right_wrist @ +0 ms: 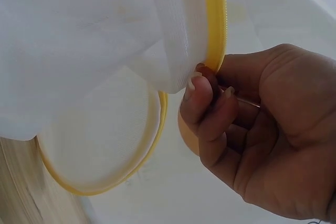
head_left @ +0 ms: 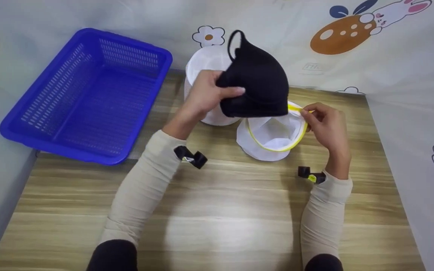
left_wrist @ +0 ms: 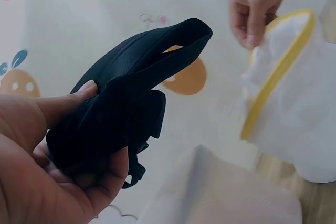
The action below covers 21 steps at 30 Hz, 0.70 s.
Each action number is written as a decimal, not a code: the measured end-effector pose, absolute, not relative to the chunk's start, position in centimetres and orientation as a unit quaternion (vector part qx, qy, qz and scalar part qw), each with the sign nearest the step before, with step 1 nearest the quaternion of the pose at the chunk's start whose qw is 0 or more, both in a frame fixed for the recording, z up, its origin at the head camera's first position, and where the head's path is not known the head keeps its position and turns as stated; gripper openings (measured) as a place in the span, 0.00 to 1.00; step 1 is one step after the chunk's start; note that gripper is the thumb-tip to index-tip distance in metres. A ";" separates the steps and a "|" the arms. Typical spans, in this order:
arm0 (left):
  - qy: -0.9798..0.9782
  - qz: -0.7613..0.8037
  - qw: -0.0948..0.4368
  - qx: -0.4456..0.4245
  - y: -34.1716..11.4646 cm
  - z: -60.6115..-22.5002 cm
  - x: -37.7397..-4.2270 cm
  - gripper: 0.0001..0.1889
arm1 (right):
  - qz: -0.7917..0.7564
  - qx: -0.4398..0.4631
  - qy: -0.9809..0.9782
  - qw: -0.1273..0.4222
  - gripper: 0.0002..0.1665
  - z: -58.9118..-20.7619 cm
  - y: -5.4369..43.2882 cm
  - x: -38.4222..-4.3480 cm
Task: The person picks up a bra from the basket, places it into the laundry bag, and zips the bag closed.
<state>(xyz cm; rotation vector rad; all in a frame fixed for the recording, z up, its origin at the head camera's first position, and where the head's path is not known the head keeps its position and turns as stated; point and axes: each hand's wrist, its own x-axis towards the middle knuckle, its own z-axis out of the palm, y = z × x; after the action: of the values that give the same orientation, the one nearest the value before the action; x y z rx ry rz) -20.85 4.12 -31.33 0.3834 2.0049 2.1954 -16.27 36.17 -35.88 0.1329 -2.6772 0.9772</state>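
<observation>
A folded black bra (head_left: pixel 258 81), one strap loop standing up from it, is held in the air by my left hand (head_left: pixel 207 94). In the left wrist view, the thumb lies on top of the bra (left_wrist: pixel 113 87) and the fingers curl beneath it. To its right, my right hand (head_left: pixel 328 124) pinches the yellow zipper edge of a white mesh laundry bag (head_left: pixel 264 154). The bag's round mouth gapes upward, partly hidden behind the bra in the head view. A round mesh flap (right_wrist: pixel 105 145) with yellow edging hangs beside the bag's body in the right wrist view.
A blue plastic basket (head_left: pixel 126 154) with slotted sides stands on the left of the wooden table (head_left: pixel 217 226). Behind the left hand is a white cylindrical container (head_left: pixel 205 62). A cartoon-printed white sheet (head_left: pixel 269 22) lines the back and sides.
</observation>
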 end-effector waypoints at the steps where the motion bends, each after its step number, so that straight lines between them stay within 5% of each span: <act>1: 0.673 0.723 0.073 0.138 4.6 -31.5 -20.7 0.08 | 0.338 0.047 -0.929 0.145 0.11 -35.9 36.1 -16.3; 21: 0.872 0.369 0.026 0.321 9.8 -34.1 -18.8 0.14 | 0.359 0.029 -0.917 0.169 0.16 -35.8 36.1 -16.6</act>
<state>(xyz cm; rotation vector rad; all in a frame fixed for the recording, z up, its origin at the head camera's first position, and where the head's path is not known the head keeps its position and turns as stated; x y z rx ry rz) -18.80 9.79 -34.14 0.9923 2.6935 1.1404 -16.57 36.05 -35.79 0.0835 -2.6077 1.0213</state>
